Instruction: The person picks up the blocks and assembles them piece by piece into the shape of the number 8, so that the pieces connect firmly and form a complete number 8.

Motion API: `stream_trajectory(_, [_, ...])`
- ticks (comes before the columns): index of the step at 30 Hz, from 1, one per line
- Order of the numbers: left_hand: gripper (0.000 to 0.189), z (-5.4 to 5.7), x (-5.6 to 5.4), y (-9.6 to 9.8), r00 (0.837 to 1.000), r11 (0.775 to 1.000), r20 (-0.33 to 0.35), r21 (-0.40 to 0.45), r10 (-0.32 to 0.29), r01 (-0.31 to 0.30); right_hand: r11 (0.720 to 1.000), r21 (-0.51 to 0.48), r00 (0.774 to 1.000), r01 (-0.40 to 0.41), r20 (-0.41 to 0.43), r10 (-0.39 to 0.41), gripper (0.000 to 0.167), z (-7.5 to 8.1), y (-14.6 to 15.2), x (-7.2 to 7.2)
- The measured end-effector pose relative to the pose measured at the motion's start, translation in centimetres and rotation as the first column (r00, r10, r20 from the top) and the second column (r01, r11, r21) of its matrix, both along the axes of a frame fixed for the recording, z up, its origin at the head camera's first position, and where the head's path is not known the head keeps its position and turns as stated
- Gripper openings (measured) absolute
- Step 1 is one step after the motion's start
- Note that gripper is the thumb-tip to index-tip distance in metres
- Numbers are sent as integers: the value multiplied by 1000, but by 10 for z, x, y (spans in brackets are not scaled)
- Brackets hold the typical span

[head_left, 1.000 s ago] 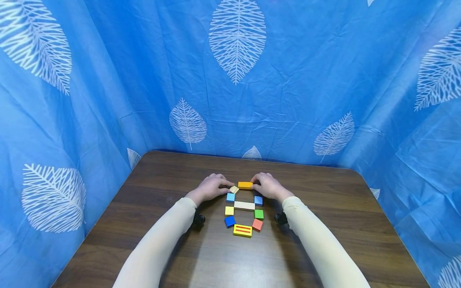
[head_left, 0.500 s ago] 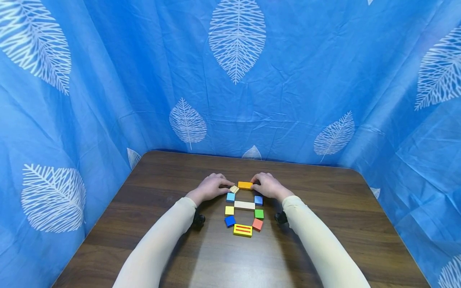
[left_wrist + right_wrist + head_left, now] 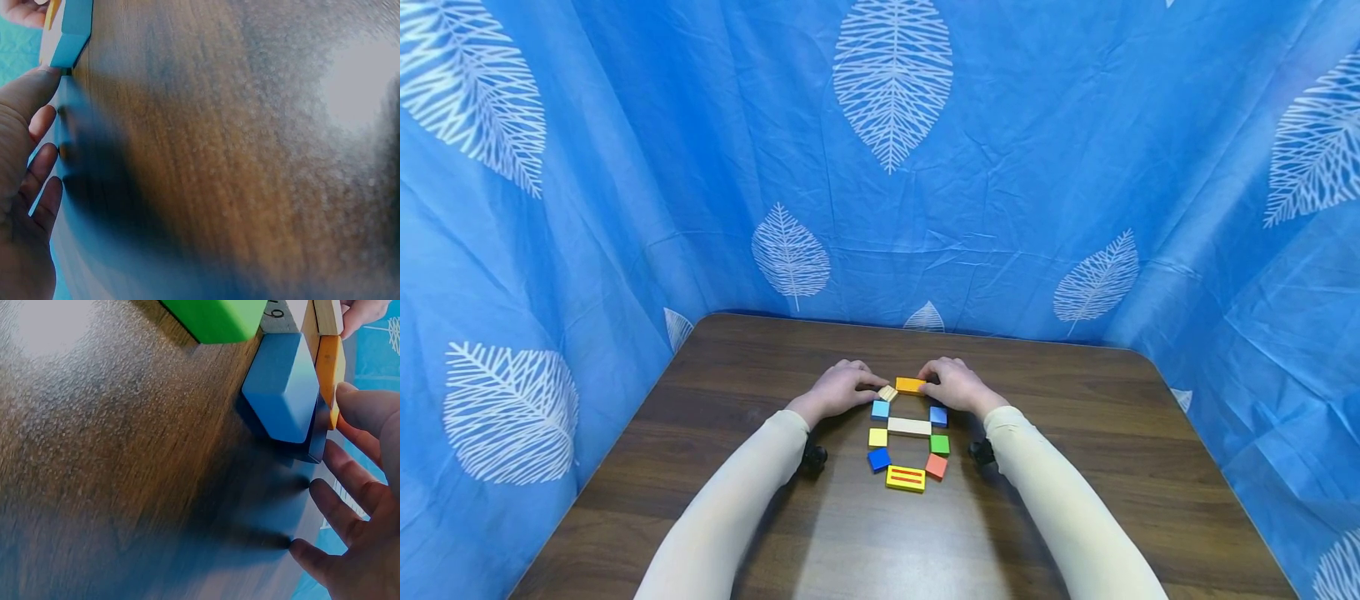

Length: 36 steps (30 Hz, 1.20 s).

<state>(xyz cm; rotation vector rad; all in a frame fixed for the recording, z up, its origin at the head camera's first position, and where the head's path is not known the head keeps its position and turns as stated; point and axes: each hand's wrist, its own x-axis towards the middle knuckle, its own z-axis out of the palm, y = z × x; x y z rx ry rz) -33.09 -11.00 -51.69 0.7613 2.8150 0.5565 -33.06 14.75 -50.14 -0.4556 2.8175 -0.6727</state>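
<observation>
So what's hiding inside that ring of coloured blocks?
A pale wooden bar lies across the middle, with bare brown wooden table on either side of it. Nothing else shows; under the bar is hidden.
</observation>
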Motion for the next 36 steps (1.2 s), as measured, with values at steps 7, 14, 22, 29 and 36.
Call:
stream_trajectory(7, [33, 1, 1, 0, 1000, 1000, 1, 12, -3, 2, 1000, 14, 1000, -12, -20, 13, 21, -1, -1, -1])
stream_trajectory(14, [33, 2, 1, 0, 1000, 1000, -17, 9, -21, 21, 1000, 9, 1000, -9, -17, 10, 18, -2, -1, -1])
stream_trajectory(22, [33, -1, 0, -1, 1000, 1000, -6, 10, -15, 15, 1000, 5, 1000, -8, -11, 8, 18, -3, -1, -1])
stream_trajectory(29, [33, -1, 1, -1, 1000, 1000, -12, 12, -14, 14, 1000, 2, 1000, -3, -1, 3, 18, -2, 0, 1])
stream_trajectory(36, [33, -2, 1, -1, 1000, 1000, -6, 11, -5, 5, 1000, -8, 1000, -2, -5, 2, 19, -2, 0, 0])
